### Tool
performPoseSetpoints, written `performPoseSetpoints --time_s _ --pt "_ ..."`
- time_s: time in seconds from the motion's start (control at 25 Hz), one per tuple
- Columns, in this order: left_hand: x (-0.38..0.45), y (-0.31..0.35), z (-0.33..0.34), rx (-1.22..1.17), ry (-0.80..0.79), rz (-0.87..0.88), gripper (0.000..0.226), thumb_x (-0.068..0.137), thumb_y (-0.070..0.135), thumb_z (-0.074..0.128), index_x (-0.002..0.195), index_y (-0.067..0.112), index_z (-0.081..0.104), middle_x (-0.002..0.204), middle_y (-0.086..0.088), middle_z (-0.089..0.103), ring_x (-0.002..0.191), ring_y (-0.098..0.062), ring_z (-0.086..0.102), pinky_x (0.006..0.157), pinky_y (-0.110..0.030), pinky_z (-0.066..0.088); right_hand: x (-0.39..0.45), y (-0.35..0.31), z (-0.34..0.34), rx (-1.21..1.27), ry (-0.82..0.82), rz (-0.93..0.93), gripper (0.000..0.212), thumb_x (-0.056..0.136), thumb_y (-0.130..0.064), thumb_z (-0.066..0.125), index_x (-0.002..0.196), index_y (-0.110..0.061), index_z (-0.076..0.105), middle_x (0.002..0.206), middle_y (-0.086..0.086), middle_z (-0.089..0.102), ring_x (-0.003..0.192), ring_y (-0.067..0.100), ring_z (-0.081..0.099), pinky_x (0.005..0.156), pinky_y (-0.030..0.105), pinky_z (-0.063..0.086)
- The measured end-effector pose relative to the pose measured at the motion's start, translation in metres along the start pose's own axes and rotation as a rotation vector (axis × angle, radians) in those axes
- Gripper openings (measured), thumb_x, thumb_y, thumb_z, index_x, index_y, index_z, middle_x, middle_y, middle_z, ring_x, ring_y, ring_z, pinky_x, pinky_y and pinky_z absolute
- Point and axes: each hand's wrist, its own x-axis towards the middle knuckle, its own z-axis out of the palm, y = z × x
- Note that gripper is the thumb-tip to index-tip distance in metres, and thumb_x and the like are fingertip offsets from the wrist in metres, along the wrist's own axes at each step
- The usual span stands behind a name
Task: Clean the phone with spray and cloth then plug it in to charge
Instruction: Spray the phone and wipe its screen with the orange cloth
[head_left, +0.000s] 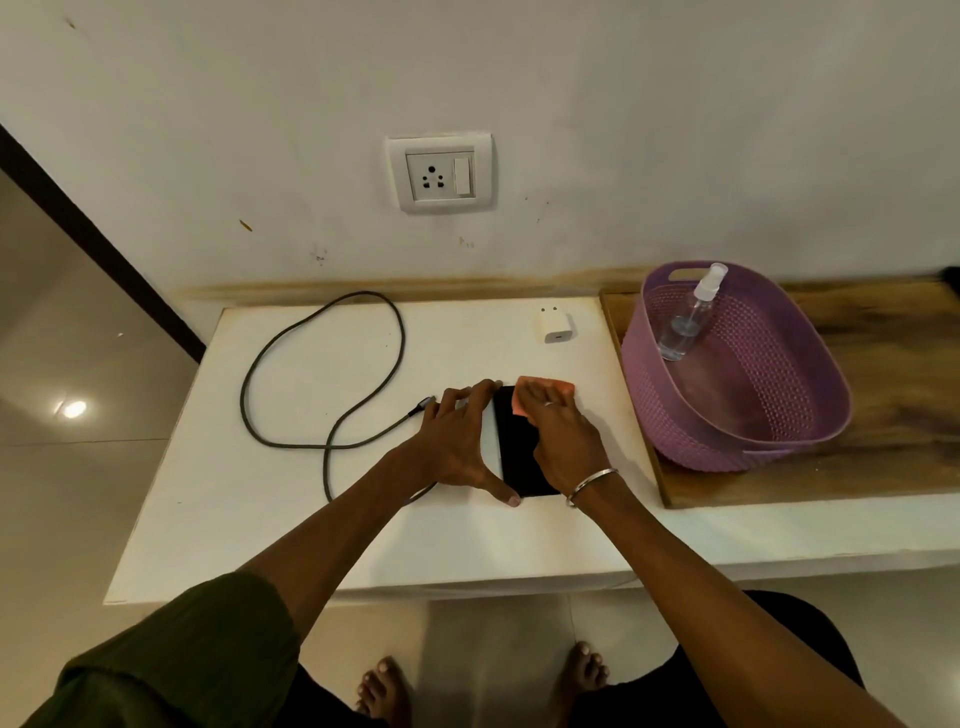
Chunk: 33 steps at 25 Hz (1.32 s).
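A flat black smartphone (521, 447), rectangular and glossy, is laid near the middle of the smooth white table (291, 519), closer to its front edge than to the wall. It is steadied by the left hand (460, 441), whose grip is spread wide: the fingertips are set at the phone's far left corner and the thumb at its near end. A small orange cloth (545, 392), soft and folded, is pressed onto the far end of the screen under the flattened fingers of the right hand (563, 441); a ring and a thin metal bangle (592, 486) are worn on that side.

A dark braided charging cable (322, 364) is looped across the table's left half, its metal plug lying just beside the left fingers. A white boxy charger adapter (555, 325) is stood near the back edge. At the right, on a wooden board (893, 332), an oval purple perforated plastic basket (737, 415) is seen, with a clear spray bottle (685, 327) leaned inside. A white wall socket (440, 172) is mounted above.
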Motion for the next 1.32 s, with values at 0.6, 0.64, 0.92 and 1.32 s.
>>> performPoseSetpoints --time_s 0.6,0.64,0.92,1.32 --pt "0.0 -0.003 0.003 0.012 0.052 0.001 0.151 0.02 0.095 0.065 0.146 0.038 0.005 0.149 0.006 0.033 0.136 -0.025 0.026 0.112 -0.054 0.024 -0.012 0.02 -0.002 -0.046 0.046 -0.156 0.079 0.084 0.005 0.056 0.149 -0.027 0.026 0.157 -0.002 0.025 0.147 0.025 0.017 0.114 0.033 0.027" --pt "0.0 -0.002 0.003 0.013 0.048 -0.003 0.151 0.02 0.095 0.066 0.146 0.038 0.005 0.149 0.005 0.034 0.137 -0.025 0.026 0.112 -0.054 0.024 -0.012 0.022 -0.004 -0.051 0.057 -0.121 0.08 0.083 0.006 0.056 0.149 -0.028 0.025 0.158 -0.002 0.024 0.147 0.025 0.016 0.112 0.035 0.033" --pt "-0.002 0.003 -0.003 0.01 0.004 -0.006 0.151 0.024 0.087 0.074 0.149 0.036 0.006 0.154 0.006 0.028 0.14 -0.027 0.022 0.115 -0.056 0.02 -0.029 -0.007 0.018 -0.133 -0.024 -0.266 0.079 0.086 -0.018 0.065 0.15 -0.022 0.02 0.157 0.004 0.025 0.146 0.027 0.018 0.111 0.037 0.034" --pt "-0.003 0.003 -0.003 0.039 0.003 -0.01 0.153 0.024 0.093 0.068 0.15 0.035 0.004 0.156 0.005 0.025 0.142 -0.027 0.021 0.117 -0.057 0.018 -0.03 0.029 -0.011 -0.037 0.069 -0.068 0.076 0.089 -0.001 0.057 0.15 -0.026 0.02 0.159 -0.002 0.022 0.146 0.024 0.021 0.113 0.034 0.036"
